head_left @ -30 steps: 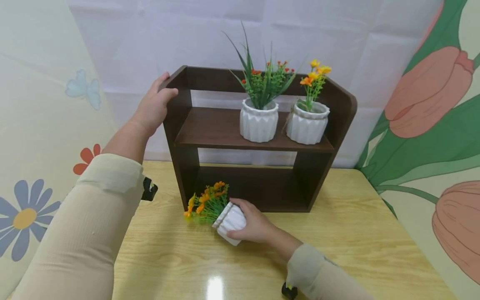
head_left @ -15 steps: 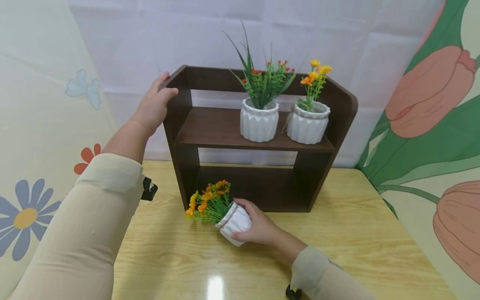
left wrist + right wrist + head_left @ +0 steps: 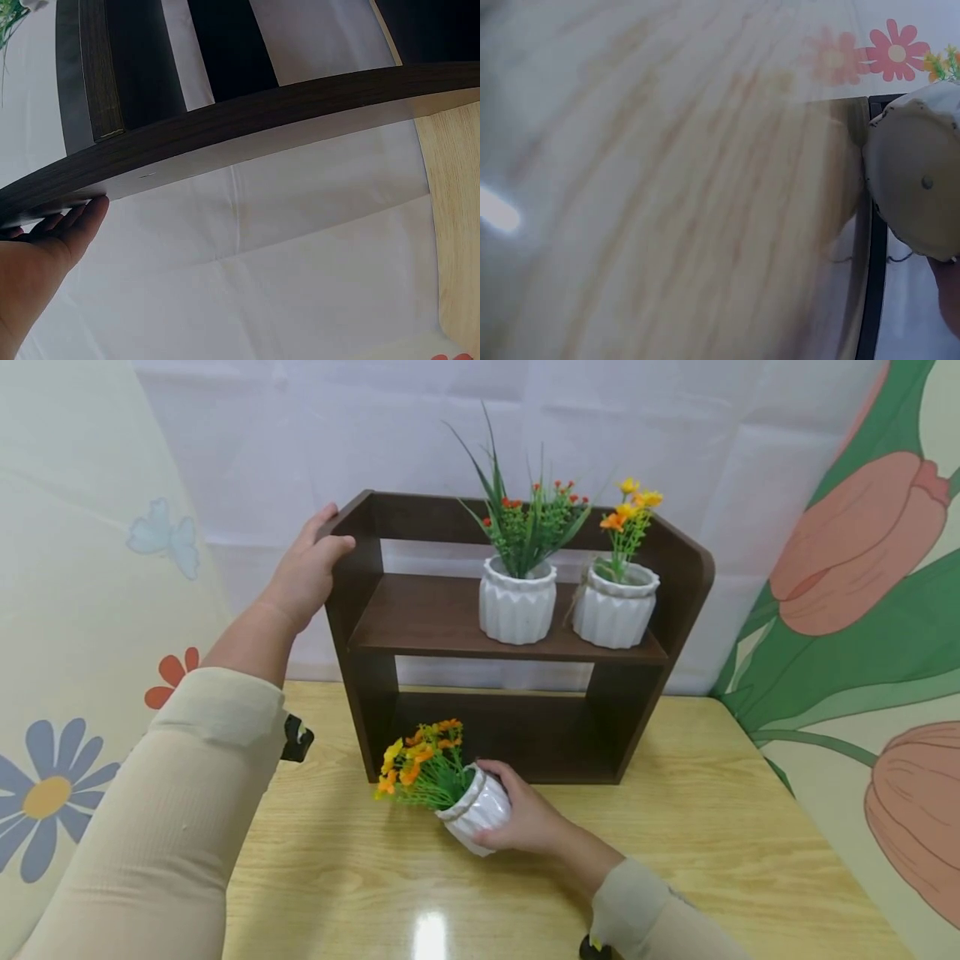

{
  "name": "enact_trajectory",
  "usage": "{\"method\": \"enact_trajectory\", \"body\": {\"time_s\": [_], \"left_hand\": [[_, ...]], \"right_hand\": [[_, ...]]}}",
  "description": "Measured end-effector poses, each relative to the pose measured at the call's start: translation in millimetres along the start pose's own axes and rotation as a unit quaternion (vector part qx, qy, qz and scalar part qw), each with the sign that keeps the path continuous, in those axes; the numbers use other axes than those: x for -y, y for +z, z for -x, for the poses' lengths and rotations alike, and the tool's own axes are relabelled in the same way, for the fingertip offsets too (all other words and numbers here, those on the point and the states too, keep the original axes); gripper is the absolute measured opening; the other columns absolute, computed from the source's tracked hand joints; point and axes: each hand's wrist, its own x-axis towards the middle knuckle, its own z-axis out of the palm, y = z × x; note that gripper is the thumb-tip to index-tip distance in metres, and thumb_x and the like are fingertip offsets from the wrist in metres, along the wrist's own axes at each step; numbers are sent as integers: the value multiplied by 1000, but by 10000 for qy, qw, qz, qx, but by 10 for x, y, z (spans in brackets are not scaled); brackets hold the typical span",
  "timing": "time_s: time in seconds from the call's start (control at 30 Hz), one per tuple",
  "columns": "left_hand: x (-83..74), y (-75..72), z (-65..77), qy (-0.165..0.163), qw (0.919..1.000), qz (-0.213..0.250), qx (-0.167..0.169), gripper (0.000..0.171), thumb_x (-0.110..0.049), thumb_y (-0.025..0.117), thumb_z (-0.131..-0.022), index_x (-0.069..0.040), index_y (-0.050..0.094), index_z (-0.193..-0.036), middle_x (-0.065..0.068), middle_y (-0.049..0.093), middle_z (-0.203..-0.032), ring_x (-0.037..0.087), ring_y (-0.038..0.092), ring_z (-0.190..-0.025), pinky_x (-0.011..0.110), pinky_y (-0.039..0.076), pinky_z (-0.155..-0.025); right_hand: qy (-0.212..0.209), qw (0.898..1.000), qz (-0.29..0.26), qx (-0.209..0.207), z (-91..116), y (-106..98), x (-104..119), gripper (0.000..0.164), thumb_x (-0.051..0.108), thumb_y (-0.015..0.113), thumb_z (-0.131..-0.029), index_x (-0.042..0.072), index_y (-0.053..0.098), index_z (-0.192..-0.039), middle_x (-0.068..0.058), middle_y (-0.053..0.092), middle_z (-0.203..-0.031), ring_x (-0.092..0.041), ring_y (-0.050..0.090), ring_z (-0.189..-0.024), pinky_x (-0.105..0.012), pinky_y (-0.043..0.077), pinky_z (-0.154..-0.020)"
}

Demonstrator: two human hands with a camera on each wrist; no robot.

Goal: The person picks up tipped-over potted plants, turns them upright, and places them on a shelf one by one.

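My right hand (image 3: 528, 817) grips a white ribbed flower pot (image 3: 480, 814) with orange and yellow flowers (image 3: 420, 764). The pot tilts, its flowers leaning left in front of the lower shelf opening. In the right wrist view the round underside of the pot (image 3: 915, 180) faces the camera, and most of the hand is hidden. Up at the left, my left hand (image 3: 307, 568) holds the top of the side panel of a dark brown two-tier shelf (image 3: 420, 614), thumb over the front edge. The left wrist view shows fingers (image 3: 86, 225) against that panel (image 3: 247, 116).
On the upper tier stand a white pot (image 3: 517, 606) of grass and red blooms and a white pot (image 3: 615, 610) of yellow-orange flowers. The shelf stands on a wood-grain table (image 3: 712, 827), with a pale cloth (image 3: 300, 427) behind. Flower-printed panels (image 3: 847, 552) flank both sides.
My right hand has shifted slightly to the right with the flower pot, and the pot has turned a little more upright. The left hand stays on the shelf's side panel.
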Motion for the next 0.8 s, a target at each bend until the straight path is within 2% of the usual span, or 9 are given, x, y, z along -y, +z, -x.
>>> {"method": "enact_trajectory", "body": {"time_s": [0.17, 0.33, 0.63, 0.8], "left_hand": [[10, -1, -9, 5, 10000, 25, 17, 64, -45, 30, -99, -37, 5, -158, 4, 10, -166, 32, 24, -147, 54, 17, -120], [11, -2, -9, 5, 10000, 15, 10, 64, -45, 31, -99, -37, 5, -158, 5, 10, -166, 31, 24, -146, 53, 17, -120], [3, -10, 4, 25, 10000, 50, -3, 65, -44, 32, -99, -37, 6, -158, 4, 11, -166, 29, 25, -145, 50, 18, -120], [4, -10, 3, 20, 10000, 52, 4, 65, -45, 32, -99, -37, 6, -158, 4, 12, -166, 30, 25, -145, 52, 18, -120]], "right_hand": [[-220, 9997, 99, -3, 58, -57, -32, 96, 23, 88, -66, 19, 34, -146, -8, 51, -140, -23, 54, -116, -36, 45, -95], [-334, 9994, -48, 67, 109, -116, -69, 96, 20, 87, -67, 17, 33, -146, -10, 49, -144, -25, 50, -125, -36, 41, -103], [-94, 9994, -263, 216, 181, -202, -106, 97, 17, 86, -68, 14, 29, -146, -13, 44, -148, -30, 44, -133, -50, 34, -110], [-91, 9989, -423, 194, 197, -210, -139, 97, 12, 86, -67, 11, 29, -146, -15, 44, -147, -33, 43, -134, -53, 31, -111]]}}
